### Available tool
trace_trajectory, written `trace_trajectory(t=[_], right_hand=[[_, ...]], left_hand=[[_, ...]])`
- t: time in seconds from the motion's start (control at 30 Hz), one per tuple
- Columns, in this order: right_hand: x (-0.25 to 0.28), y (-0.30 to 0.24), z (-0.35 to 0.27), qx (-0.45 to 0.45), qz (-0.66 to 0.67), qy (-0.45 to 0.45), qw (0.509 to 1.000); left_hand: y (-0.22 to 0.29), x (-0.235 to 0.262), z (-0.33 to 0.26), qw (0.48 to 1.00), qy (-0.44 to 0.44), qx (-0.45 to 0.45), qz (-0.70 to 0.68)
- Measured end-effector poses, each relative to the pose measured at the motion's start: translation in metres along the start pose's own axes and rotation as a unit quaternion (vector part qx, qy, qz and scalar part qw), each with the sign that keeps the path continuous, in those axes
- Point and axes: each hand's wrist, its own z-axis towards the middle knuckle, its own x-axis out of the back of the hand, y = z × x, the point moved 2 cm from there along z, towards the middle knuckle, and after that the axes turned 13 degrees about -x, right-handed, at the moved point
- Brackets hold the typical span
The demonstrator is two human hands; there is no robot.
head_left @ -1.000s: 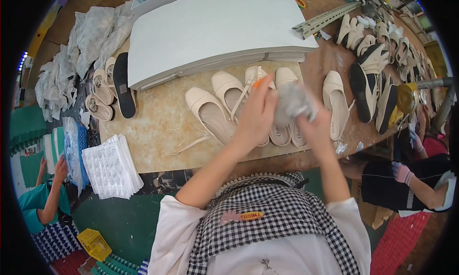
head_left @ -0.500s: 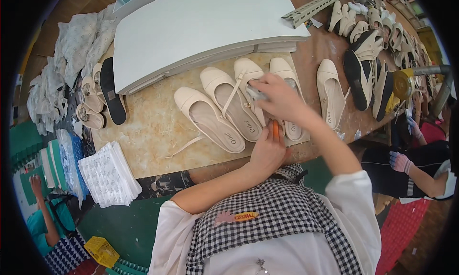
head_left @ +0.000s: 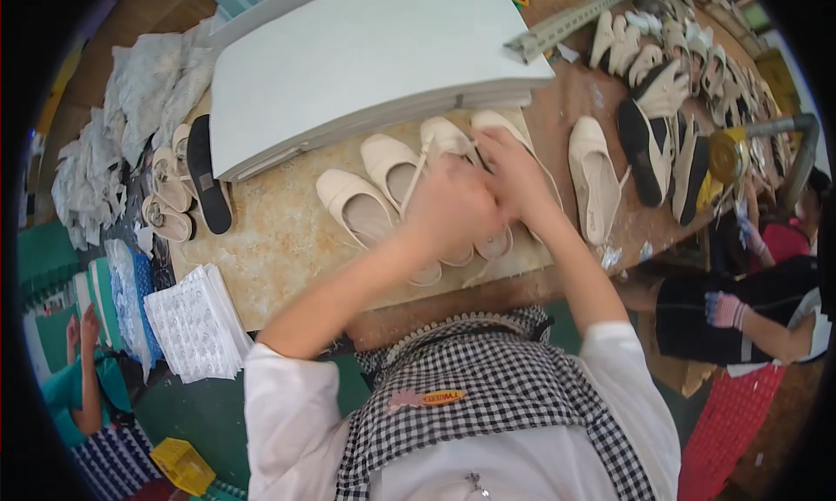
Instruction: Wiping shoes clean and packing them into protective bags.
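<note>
Both hands meet over a row of cream square-toed slingback shoes on a marbled board point(head_left: 279, 266). My left hand point(head_left: 459, 203) is smeared by motion and hides the back part of the third shoe point(head_left: 444, 133). Against it, my right hand point(head_left: 515, 172) has its fingers curled in over the third and fourth shoes point(head_left: 489, 121). A thin dark thing shows at its fingertips, too unclear to name. To the left lie the first shoe point(head_left: 340, 189) and the second shoe point(head_left: 380, 155), both uncovered at the toe. A separate cream shoe point(head_left: 589, 144) lies right of my right hand.
A thick stack of white sheets point(head_left: 366, 57) stands behind the row. Printed paper point(head_left: 196, 322) lies left, near dark-soled shoes point(head_left: 209, 179) and crumpled wrapping point(head_left: 91, 170). More shoes point(head_left: 643, 148) and a metal strip point(head_left: 570, 23) are at right. A co-worker's gloved hand point(head_left: 725, 310) shows beyond.
My left hand has risen from the heels of the shoes to beside my right hand; the orange thing in it no longer shows. The grey thing under my right hand is out of sight.
</note>
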Motion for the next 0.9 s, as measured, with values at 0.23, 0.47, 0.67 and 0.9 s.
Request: trace_trajectory(t=[0.23, 0.47, 0.67, 0.9], right_hand=[[0.064, 0.012, -0.072, -0.145, 0.193, -0.050, 0.969], [0.041, -0.016, -0.074, -0.341, 0.679, -0.088, 0.644], [0.038, -0.079, -0.093, -0.299, 0.602, -0.255, 0.695], [0.022, -0.104, -0.062, 0.151, 0.104, -0.118, 0.976]], left_hand=[[-0.211, 0.022, -0.027, 0.916, 0.193, 0.245, 0.253], [0.048, 0.070, -0.017, 0.959, 0.207, 0.007, -0.196], [0.032, 0.064, -0.070, 0.896, 0.310, 0.126, -0.291], [-0.004, 0.037, -0.078, 0.726, 0.376, 0.398, -0.417]])
